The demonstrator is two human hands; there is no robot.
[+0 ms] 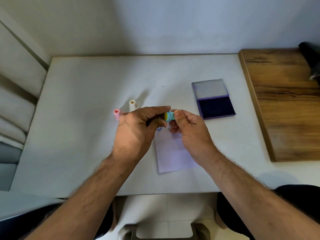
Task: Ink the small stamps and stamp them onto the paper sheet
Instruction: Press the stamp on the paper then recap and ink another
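Note:
A small light-blue stamp (168, 116) with a yellow band is held above the top of the paper sheet (174, 153). My left hand (138, 129) grips one end of it and my right hand (187, 127) pinches the other end. One blue stamped mark (159, 129) shows on the sheet's top left corner, partly hidden by my left fingers. A pink stamp (117, 113) and a cream stamp (133, 105) stand upright on the table just left of my left hand. The purple ink pad (216, 107) lies open to the right, its lid (210, 89) folded back.
The white table (86, 101) meets a wall at the back. A wooden board (284, 101) lies along the right side, with a dark object (311, 61) on its far corner. White cushions (15, 101) sit at the left.

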